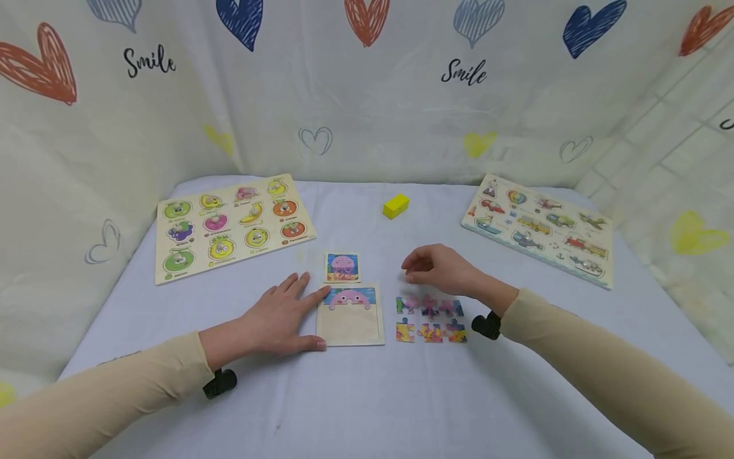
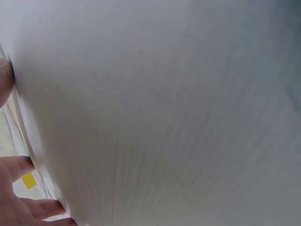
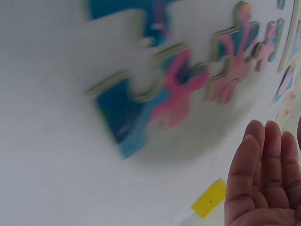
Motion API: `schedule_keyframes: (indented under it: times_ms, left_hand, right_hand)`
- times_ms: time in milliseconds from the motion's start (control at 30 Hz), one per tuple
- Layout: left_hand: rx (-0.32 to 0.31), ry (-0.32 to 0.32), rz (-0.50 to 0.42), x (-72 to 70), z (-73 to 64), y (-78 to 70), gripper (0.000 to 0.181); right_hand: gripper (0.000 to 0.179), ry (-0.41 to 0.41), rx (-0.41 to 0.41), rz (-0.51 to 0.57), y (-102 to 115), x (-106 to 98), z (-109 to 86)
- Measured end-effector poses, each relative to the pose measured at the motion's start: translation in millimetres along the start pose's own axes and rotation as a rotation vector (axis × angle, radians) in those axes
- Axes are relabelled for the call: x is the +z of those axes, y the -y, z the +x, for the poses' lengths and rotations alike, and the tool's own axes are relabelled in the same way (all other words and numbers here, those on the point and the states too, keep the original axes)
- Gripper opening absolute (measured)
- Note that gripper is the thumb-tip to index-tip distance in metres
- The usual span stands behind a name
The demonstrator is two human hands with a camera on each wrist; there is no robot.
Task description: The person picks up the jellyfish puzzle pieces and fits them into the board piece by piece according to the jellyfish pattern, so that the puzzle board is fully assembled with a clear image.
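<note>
A square wooden puzzle tray (image 1: 351, 326) lies on the white cloth, its top strip filled with the pink head and eyes of a cartoon jellyfish. Just above it is a small jellyfish picture card (image 1: 343, 268). My left hand (image 1: 280, 319) has its fingers spread, with thumb and index finger touching the tray's left edge. Right of the tray, several jigsaw pieces (image 1: 432, 332) lie in two rows. Over the cloth just beyond them is my right hand (image 1: 440, 268), fingers loosely bent; nothing shows in them in the right wrist view, where pink-and-blue pieces (image 3: 176, 92) appear beside the hand.
A fruit puzzle board (image 1: 235, 258) lies at the back left and a vehicle puzzle board (image 1: 539, 229) at the back right. Between them sits a yellow block (image 1: 396, 206). A curtain (image 1: 390, 102) printed with hearts hangs behind the table.
</note>
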State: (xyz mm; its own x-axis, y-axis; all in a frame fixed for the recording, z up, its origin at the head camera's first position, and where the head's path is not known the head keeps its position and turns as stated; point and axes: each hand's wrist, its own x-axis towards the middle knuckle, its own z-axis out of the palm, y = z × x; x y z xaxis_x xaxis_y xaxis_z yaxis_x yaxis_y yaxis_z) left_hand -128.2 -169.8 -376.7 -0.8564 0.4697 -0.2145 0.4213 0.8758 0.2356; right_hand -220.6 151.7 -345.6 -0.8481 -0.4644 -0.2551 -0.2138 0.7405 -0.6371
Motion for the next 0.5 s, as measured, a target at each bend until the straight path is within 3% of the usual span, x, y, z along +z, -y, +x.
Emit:
schedule_keyframes:
  times_ms: [233,500]
  left_hand:
    - [0.005,-0.008,0.012,-0.5,0.9,-1.1,0.094]
    - [-0.004,0.007,-0.005,-1.7,-0.1,-3.3,0.094]
  right_hand:
    - [0.024,-0.010,0.038,-0.009,-16.3,-4.3,-9.7]
    - [0.026,0.043,0.030,-0.050,-20.1,4.4,-10.5]
